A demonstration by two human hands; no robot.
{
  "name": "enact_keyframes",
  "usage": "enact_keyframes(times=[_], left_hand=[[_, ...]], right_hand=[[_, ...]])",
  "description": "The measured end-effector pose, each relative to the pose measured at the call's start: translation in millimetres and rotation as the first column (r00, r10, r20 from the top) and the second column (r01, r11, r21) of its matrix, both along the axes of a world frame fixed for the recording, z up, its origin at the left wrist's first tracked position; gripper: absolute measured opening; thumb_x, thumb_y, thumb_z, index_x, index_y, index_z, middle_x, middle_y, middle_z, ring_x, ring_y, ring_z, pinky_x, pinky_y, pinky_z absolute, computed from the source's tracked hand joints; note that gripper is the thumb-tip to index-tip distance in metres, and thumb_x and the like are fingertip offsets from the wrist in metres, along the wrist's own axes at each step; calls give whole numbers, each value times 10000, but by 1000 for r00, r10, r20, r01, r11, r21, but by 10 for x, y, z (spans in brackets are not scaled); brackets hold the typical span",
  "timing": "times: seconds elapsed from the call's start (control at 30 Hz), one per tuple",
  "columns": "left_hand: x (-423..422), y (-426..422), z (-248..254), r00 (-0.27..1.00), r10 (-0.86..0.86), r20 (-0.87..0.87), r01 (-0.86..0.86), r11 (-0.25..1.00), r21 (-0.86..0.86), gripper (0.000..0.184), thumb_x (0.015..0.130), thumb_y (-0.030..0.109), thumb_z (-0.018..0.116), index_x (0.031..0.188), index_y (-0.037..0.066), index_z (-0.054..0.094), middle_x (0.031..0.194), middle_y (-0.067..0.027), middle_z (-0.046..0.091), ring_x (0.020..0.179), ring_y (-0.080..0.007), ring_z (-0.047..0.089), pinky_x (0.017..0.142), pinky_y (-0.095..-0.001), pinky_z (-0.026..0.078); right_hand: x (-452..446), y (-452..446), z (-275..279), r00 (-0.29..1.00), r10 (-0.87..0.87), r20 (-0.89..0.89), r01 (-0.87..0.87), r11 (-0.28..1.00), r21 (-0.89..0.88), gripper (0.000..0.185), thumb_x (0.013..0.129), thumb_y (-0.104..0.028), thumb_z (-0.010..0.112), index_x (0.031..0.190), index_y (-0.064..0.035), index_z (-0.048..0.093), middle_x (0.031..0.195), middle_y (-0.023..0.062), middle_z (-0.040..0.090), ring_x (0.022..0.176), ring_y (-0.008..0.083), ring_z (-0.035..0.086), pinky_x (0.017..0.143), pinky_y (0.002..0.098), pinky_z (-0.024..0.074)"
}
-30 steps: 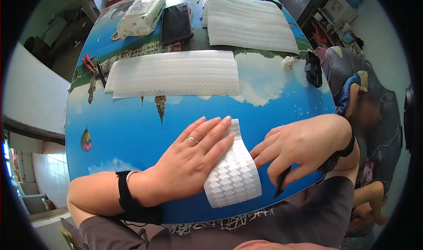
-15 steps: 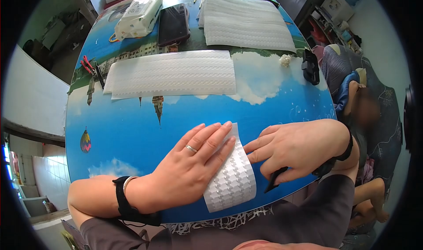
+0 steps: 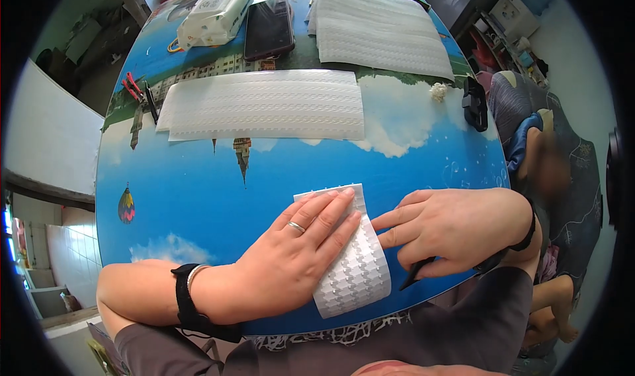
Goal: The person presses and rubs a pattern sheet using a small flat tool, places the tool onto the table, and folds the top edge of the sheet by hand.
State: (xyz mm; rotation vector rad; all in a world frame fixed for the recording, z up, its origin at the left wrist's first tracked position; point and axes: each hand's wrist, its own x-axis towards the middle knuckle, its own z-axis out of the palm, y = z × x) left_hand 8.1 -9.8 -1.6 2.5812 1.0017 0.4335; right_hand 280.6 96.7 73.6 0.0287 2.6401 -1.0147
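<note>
A white sheet with a silver houndstooth pattern lies near the table's front edge, its near end curling slightly upward. My left hand rests flat across it, fingers stretched toward the sheet's far edge, a ring on one finger. At the sheet's right side is my right hand, its index finger reaching to the sheet's edge. Its thumb and curled fingers hold a slim black pointed tool, mostly hidden in the palm; its exact kind does not show.
Embossed white sheets lie beyond my hands, with a larger stack farther back. A phone, a wipes pack, red-handled cutters and a black clip-like object are around them. Another person's arm shows at right.
My left hand has shifted slightly right on the sheet, and more of the sheet's far edge shows. My right hand stays beside it with the black tool. The whole view has shifted slightly.
</note>
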Motion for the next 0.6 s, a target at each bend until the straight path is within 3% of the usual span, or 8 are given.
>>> enact_keyframes(times=[0.13,0.23,0.33,0.37,0.47,0.5,0.6], left_hand=[[-13,22,11,1000,-2,29,3,1000,-30,748,868,89,684,1569,-58,468,1649,-290,377,1546,-425,363,1266,-555,314],[-6,32,-40,999,-12,37,11,1000,5,735,872,95,681,1560,-63,476,1642,-286,388,1535,-427,375,1263,-549,325],[-3,56,-72,999,-34,19,33,998,60,700,886,99,650,1546,-73,492,1627,-281,413,1535,-429,375,1260,-542,342],[-3,61,-72,999,-43,9,42,996,78,686,892,100,637,1541,-76,497,1621,-279,423,1538,-430,374,1259,-539,347],[12,17,-53,994,-29,-101,44,988,148,645,917,111,582,1529,-78,517,1623,-272,438,1554,-415,371,1264,-530,353],[13,6,-61,994,-22,-104,38,986,163,641,922,119,574,1529,-78,519,1625,-270,439,1559,-408,369,1268,-526,349],[6,-7,-88,995,-3,-101,22,981,192,632,933,134,552,1528,-79,525,1632,-262,442,1571,-389,365,1278,-513,340]], right_hand=[[-8,8,11,1000,-3,17,3,1000,-5,212,923,-216,757,1066,-66,801,1395,107,667,1453,294,508,1152,488,426],[-16,75,50,998,-12,-59,10,999,-39,181,932,-192,760,1061,-68,787,1291,91,720,1355,292,598,1094,465,478],[24,315,133,984,-177,-20,166,954,-249,125,948,-140,764,1036,-53,776,1151,78,762,1139,289,709,975,408,550],[8,327,163,948,-313,-59,282,911,-300,161,958,-90,767,1113,-47,757,1058,75,776,958,269,748,841,348,584],[-142,218,-89,647,-694,-315,655,718,-237,283,961,-42,753,1241,-54,715,1101,94,773,963,256,750,831,324,590],[-191,205,-243,596,-702,-390,666,703,-248,386,971,-3,727,1345,-79,675,1156,104,779,1000,253,755,855,333,604],[-354,201,-538,545,-550,-633,598,784,-166,369,985,34,715,1349,-10,668,1301,126,757,1002,207,743,876,329,598]])
